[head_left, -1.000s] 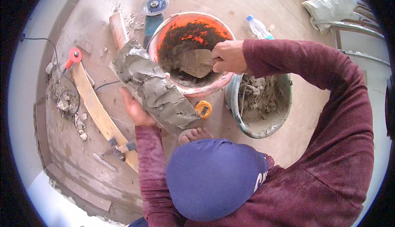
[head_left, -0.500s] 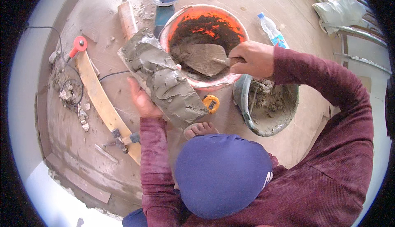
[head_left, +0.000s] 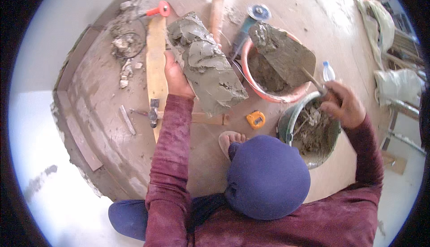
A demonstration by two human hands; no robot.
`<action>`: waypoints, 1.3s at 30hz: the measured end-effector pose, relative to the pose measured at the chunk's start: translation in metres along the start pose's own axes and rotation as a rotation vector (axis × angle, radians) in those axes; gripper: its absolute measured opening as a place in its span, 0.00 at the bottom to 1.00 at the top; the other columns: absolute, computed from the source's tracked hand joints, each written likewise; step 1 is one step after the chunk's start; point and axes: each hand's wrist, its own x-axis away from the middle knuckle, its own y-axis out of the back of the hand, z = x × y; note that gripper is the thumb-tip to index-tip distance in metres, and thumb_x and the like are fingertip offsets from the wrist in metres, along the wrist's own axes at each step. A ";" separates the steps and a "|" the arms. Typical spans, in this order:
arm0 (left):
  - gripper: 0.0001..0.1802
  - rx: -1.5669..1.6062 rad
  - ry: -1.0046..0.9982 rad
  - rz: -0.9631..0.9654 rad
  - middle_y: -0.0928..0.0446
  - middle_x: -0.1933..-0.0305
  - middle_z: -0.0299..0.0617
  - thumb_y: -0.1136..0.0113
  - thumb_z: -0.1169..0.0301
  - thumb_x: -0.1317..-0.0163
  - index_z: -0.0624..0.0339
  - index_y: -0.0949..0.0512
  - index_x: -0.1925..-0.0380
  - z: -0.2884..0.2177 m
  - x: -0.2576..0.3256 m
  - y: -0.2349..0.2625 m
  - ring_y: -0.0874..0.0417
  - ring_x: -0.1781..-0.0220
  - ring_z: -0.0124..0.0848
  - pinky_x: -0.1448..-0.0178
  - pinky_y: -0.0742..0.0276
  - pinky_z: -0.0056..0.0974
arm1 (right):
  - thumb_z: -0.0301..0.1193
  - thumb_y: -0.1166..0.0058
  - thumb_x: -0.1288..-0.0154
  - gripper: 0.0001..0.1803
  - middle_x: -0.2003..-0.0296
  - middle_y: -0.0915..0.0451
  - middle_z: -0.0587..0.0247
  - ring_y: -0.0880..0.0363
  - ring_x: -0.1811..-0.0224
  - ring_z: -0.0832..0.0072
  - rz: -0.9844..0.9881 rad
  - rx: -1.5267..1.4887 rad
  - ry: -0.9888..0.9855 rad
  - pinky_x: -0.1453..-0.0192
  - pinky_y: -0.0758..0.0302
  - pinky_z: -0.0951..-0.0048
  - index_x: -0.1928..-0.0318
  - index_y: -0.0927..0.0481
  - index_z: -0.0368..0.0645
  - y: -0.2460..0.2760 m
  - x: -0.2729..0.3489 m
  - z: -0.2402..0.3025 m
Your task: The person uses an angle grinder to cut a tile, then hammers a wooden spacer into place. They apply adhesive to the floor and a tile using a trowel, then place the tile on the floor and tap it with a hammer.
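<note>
My left hand holds a flat rectangular tile by its left edge. Thick wet grey mortar covers the tile's upper face in ridges, and most of the tile itself is hidden. My right hand is closed around the handle of a trowel. A lump of mortar sits at the trowel's tip. The blade is raised over the orange-red bucket, which has dark mix inside. Just below my right hand stands a dark green bucket with mortar and a stick-like tool in it.
A yellow tape measure, a hammer and a long wooden board lie on the floor. Beyond the buckets are an angle grinder and a plastic bottle. Rubble and a cable lie at left.
The trowel has come up out of the orange-red bucket, now carrying mortar at its tip. My right hand has drawn back toward the green bucket. The whole view has shifted; the tile stays held.
</note>
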 end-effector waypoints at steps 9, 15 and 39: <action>0.34 -0.184 -0.401 -0.360 0.29 0.38 0.49 0.71 0.46 0.27 0.59 0.36 0.36 -0.067 0.047 -0.077 0.25 0.40 0.49 0.35 0.29 0.53 | 0.26 0.34 0.50 0.21 0.64 0.24 0.52 0.20 0.66 0.56 -0.465 0.092 0.647 0.63 0.22 0.63 0.56 0.26 0.35 -0.114 -0.039 0.052; 0.31 -0.006 -0.418 -0.246 0.28 0.39 0.51 0.71 0.49 0.25 0.61 0.36 0.36 -0.098 0.095 -0.058 0.24 0.41 0.49 0.36 0.28 0.53 | 0.24 0.38 0.50 0.16 0.68 0.23 0.53 0.20 0.67 0.55 -0.520 0.103 0.924 0.64 0.22 0.62 0.59 0.23 0.35 -0.149 -0.065 0.081; 0.36 -0.294 -0.918 -0.407 0.28 0.40 0.48 0.79 0.43 0.29 0.58 0.32 0.40 -0.274 0.224 -0.143 0.27 0.39 0.47 0.34 0.32 0.55 | 0.34 0.37 0.53 0.13 0.79 0.20 0.58 0.19 0.75 0.65 0.374 0.886 -0.014 0.68 0.23 0.64 0.70 0.20 0.37 -0.036 -0.135 -0.055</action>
